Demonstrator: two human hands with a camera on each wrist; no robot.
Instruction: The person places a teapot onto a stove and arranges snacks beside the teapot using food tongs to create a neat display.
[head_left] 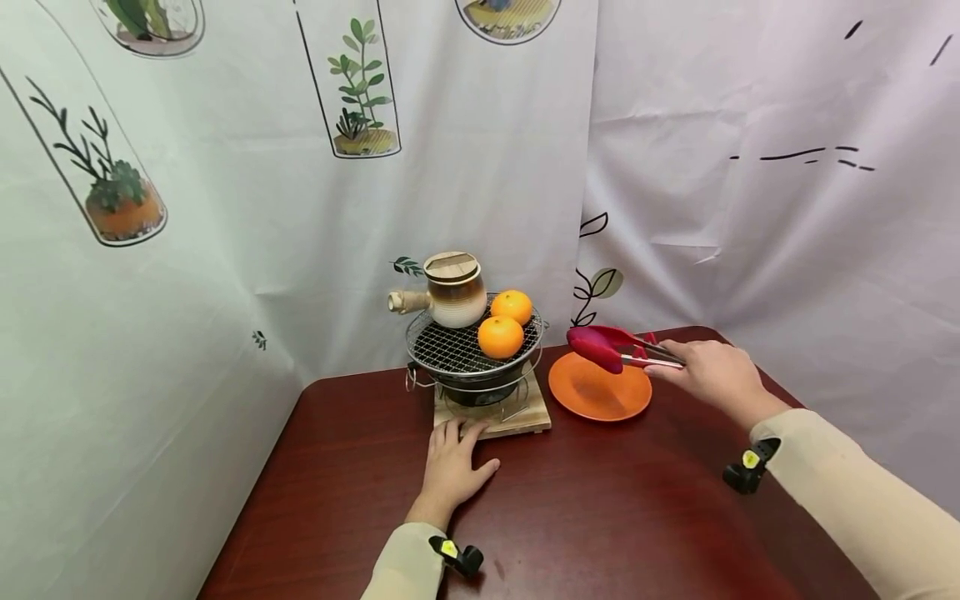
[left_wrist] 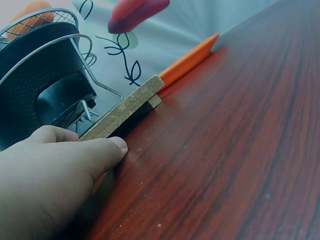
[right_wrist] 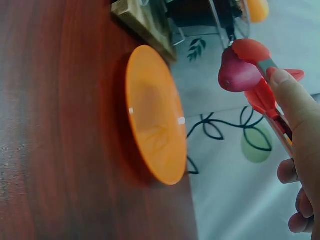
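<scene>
My right hand (head_left: 716, 379) grips metal tongs (right_wrist: 263, 97) with red tips. Between the tips is a purple-red sweet potato (head_left: 595, 347), held in the air above an orange plate (head_left: 600, 393). The left hand (head_left: 452, 471) rests at the front edge of a wooden board (head_left: 534, 414), its fingers extended and touching the board, the thumb spread out to the side. On that board stands a small black tabletop grill (left_wrist: 42, 75) with a round wire mesh (head_left: 442, 350). Two oranges (head_left: 500, 337) sit on the mesh, at its right side.
A brown-and-white clay pot (head_left: 459, 302) with a wooden lid and side handle stands on the mesh, left of the oranges. Everything is on a dark red wooden table (head_left: 600, 517). Behind it hangs a white printed cloth (head_left: 480, 167), close to the grill and plate.
</scene>
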